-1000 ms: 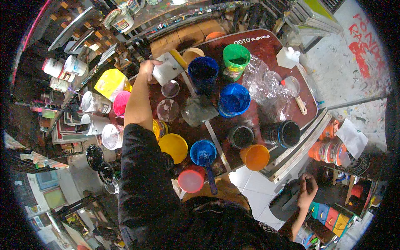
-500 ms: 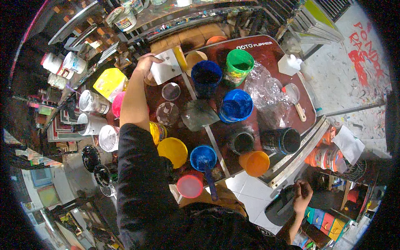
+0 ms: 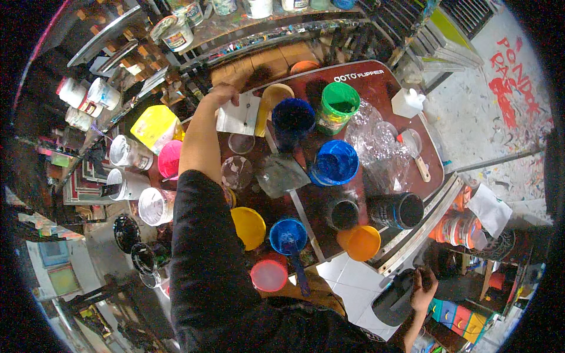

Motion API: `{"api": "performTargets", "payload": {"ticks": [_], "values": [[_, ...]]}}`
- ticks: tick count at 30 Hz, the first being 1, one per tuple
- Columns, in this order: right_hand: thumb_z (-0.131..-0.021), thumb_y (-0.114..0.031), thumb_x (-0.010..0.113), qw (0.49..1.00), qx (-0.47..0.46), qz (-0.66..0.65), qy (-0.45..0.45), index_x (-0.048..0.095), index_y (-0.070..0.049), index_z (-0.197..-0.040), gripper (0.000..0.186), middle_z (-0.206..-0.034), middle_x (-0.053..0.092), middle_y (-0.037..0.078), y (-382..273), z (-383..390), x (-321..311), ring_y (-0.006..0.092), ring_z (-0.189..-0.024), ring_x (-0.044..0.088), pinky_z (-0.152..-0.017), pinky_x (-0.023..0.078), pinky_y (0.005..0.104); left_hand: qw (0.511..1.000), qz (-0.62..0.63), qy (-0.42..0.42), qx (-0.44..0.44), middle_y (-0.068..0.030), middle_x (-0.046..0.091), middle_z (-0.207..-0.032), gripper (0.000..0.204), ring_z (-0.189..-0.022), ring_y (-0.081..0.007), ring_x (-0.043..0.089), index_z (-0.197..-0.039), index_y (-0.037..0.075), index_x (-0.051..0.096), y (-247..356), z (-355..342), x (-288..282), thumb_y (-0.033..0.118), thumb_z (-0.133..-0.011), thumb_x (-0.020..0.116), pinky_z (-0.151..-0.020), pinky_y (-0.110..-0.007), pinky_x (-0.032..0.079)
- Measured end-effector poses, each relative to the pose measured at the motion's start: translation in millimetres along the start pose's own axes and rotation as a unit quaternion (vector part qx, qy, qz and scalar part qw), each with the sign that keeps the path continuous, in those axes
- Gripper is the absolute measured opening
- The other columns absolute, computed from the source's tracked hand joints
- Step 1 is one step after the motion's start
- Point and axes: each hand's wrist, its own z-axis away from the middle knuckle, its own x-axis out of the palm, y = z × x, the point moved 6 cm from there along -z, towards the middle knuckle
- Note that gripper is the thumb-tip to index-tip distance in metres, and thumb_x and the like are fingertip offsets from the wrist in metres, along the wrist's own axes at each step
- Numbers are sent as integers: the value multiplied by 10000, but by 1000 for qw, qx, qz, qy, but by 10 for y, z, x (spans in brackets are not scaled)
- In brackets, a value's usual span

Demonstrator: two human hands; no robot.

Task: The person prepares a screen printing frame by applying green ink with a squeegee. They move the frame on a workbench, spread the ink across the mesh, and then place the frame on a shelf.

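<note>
while the left hand reaches far across the dark red counter, its fingers are closed on the upper edge of a white card that lies flat near the counter's far left corner, just beside a tan scoop-shaped piece. close around the card stand paint pots — a dark blue pot, a green pot and a bright blue pot — with two clear cups just below it. crumpled clear plastic lies to the right of the pots. nearer the person sit a yellow lid, a small blue tub with a brush handle, and an orange cup. the right hand hangs low beside the counter's near edge — its fingers rest against a dark grey container, though how tightly they grip cannot be told.
</note>
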Motion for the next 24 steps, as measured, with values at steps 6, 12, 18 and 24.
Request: {"api": "performTargets", "payload": {"ticks": [6, 12, 18, 24], "values": [[-820, 3, 552, 999, 4, -36, -15, 463, 16, -1055, 251, -934, 562, 82, -116, 15, 29, 147, -827, 548, -749, 458, 267, 998, -46, -18, 39, -92, 636, -750, 140, -713, -195, 589, -635, 44, 652, 529, 612, -379, 116, -526, 604, -667, -312, 461], [-797, 19, 534, 973, -21, -156, -167, 527, 22, -899, 102, -816, 561, 68, -963, 22, 365, 129, -719, 544, -633, 466, 272, 967, 217, 95, 99, -86, 628, -898, 216, -805, -229, 572, -811, 27, 641, 1180, 1765, -1099, 139, -633, 589, -778, -324, 432], [-756, -80, 638, 885, -134, -251, -368, 588, -6, -992, 252, -967, 602, 93, -2739, 212, 1263, 176, -842, 575, -763, 459, 285, 785, 588, 125, 146, -69, 617, -860, 268, -777, -168, 582, -945, -2, 576, 2159, 2683, -392, 124, -724, 659, -716, -278, 448], [-777, -185, 636, 824, -100, -421, -366, 562, 4, -1026, 321, -935, 599, 67, -3951, 388, 1569, 146, -759, 565, -610, 450, 254, 693, 668, 84, 259, -48, 603, -879, 282, -796, -130, 557, -967, 19, 567, 2325, 3284, 133, 154, -740, 667, -735, -265, 426]]}}
